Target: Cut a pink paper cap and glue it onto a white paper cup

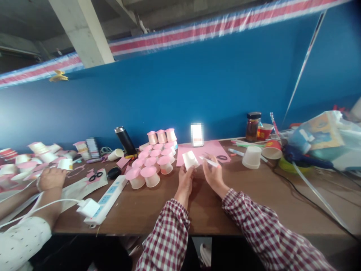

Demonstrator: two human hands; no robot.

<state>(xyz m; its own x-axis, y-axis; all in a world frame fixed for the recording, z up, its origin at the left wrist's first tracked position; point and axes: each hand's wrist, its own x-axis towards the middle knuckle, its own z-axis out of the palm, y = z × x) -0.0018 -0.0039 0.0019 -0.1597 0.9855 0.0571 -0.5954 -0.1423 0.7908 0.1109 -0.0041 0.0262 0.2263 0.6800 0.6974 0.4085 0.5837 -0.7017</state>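
My left hand (185, 180) holds a small white paper cup (190, 159) up over the brown table (248, 203). My right hand (214, 174) grips a white pen (209, 161) whose tip points toward the cup. Both sleeves are red and white checked. A pink paper sheet (210, 147) with scissors (222, 157) on it lies just behind my hands. Left of my hands stands a cluster of several white cups with pink lids (153, 162).
A co-worker's hand (51, 177) rests at the left by pink cutouts and black scissors (96, 175). A white power strip (108, 199), a black flask (125, 141), an upturned white cup (252, 157), a jar (253, 127), bags (324, 139) and cables lie around.
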